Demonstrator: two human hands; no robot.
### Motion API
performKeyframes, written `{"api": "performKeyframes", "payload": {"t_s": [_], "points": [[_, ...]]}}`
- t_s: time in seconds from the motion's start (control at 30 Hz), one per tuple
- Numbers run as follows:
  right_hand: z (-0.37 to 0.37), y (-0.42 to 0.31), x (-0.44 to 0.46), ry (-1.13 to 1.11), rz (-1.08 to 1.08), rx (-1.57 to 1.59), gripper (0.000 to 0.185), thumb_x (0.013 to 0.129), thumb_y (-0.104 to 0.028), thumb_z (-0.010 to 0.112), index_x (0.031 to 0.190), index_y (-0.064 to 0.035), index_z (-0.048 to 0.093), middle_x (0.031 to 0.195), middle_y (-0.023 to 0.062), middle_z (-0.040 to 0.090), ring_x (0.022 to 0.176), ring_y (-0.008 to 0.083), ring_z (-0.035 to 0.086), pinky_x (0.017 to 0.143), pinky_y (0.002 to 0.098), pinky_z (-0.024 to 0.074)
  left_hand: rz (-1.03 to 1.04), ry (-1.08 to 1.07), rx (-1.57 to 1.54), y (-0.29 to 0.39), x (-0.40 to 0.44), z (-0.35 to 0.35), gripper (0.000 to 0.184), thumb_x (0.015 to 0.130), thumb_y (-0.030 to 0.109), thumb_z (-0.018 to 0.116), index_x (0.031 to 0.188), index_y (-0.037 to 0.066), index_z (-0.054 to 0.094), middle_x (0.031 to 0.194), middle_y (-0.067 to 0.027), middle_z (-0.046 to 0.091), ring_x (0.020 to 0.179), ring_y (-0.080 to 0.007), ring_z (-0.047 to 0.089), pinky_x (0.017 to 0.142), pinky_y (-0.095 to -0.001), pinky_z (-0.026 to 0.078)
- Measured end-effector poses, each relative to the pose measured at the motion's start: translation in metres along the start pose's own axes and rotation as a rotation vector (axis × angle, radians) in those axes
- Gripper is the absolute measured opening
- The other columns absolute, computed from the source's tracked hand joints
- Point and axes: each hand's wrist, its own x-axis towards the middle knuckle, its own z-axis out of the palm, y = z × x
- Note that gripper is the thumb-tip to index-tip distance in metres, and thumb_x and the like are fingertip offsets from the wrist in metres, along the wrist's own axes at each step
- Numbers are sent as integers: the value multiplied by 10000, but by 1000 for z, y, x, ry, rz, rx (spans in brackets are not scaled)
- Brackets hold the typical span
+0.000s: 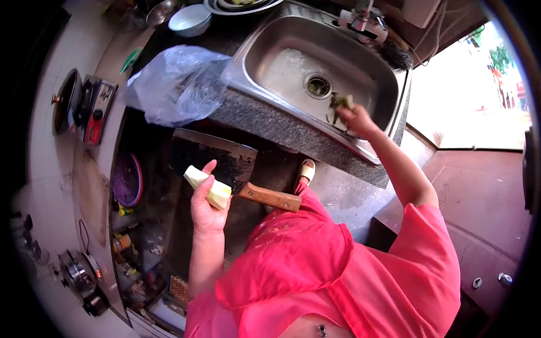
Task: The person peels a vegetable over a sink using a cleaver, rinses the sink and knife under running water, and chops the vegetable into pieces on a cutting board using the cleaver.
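Note:
My left hand (207, 205) is closed around a peeled, pale green piece of vegetable (220, 195), held in front of my body. Right behind it is a cleaver (267, 196) with a dark, worn blade and a wooden handle pointing right. The fingers behind the vegetable are hidden, so I cannot tell whether they also grip the cleaver. Over the right part of the steel sink (270, 53), my right hand (359, 121) is closed on dark green vegetable peelings (341, 102). More green scraps sit in the drain strainer (318, 85).
A clear plastic bag (177, 84) lies on the dark stone counter (265, 115) left of the sink. Behind it stand white bowls (190, 20) and plates (242, 7). A faucet (363, 25) rises at the sink's back. Below left are a purple basket (127, 180) and shelf items.

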Motion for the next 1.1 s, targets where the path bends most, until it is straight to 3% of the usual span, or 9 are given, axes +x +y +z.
{"api": "performKeyframes", "payload": {"t_s": [0.1, 0.13, 0.2, 0.33, 0.57, 0.73, 0.77, 0.87, 1.1], "points": [[-21, -25, 16, 201, 54, 403, 266, 884, -405, 582, 850, -143, 603, 667, -3, 541, 593, 102, 508, 512, 288, 393, 35, -29, -13, 15, -17, -43, 448, 801, 176, 601, 1237, 95, 535, 901, -32, 634, 787, -155, 641, 590, -290, 545], [-22, -23, 23, 245, 97, 431, 277, 882, -405, 583, 854, -129, 595, 685, -2, 549, 587, 106, 513, 499, 273, 389, 66, 92, 5, 19, -26, -37, 416, 781, 165, 623, 1189, 110, 566, 764, 20, 571, 640, -107, 602, 522, -250, 529], [-12, -28, 18, 330, 136, 485, 315, 877, -411, 588, 880, -96, 580, 713, 2, 563, 568, 106, 524, 434, 227, 365, 112, 137, -9, 23, -36, -58, 412, 788, 173, 622, 1191, 110, 565, 763, 22, 572, 631, -104, 599, 503, -250, 526], [35, -79, -29, 102, -4, 705, 337, 872, -415, 591, 917, -83, 555, 709, 15, 557, 555, 100, 525, 392, 209, 356, 141, 139, -46, 36, -59, -104, 400, 808, 189, 611, 1197, 114, 561, 746, 21, 579, 607, -108, 595, 461, -260, 517], [218, -54, -108, -493, 328, 1104, 307, 887, -431, 551, 952, -133, 522, 705, 29, 555, 523, 136, 525, 357, 212, 340, 189, 255, -141, 49, -77, -158, 407, 812, 179, 607, 1209, 106, 552, 756, -3, 595, 645, -135, 605, 508, -315, 521], [263, 50, -15, -296, 724, 1181, 362, 874, -460, 550, 978, -113, 541, 770, 53, 597, 610, 185, 588, 354, 240, 425, 227, 266, -107, 58, -101, -188, 398, 836, 181, 580, 1222, 93, 535, 765, -12, 602, 606, -135, 604, 459, -298, 522], [264, 42, 5, -11, 634, 928, 356, 869, -462, 532, 1047, -153, 533, 779, 35, 592, 600, 174, 586, 405, 248, 466, 233, 285, -105, 56, -103, -190, 400, 839, 183, 576, 1227, 93, 529, 760, -13, 602, 602, -131, 604, 453, -293, 522], [235, 29, 49, -90, 216, 1082, 332, 863, -393, 561, 1101, -166, 524, 833, 47, 593, 639, 164, 586, 453, 267, 478, 258, 347, -73, 56, -110, -185, 424, 835, 197, 574, 1242, 99, 513, 754, -11, 600, 565, -135, 602, 446, -300, 544], [258, 47, 28, 1, 310, 1105, 244, 871, -261, 582, 1048, -94, 568, 829, 42, 603, 674, 145, 587, 545, 271, 498, 168, 349, -100, 44, -113, -173, 412, 816, 187, 596, 1215, 99, 542, 821, -13, 607, 735, -146, 624, 596, -333, 553]]}}
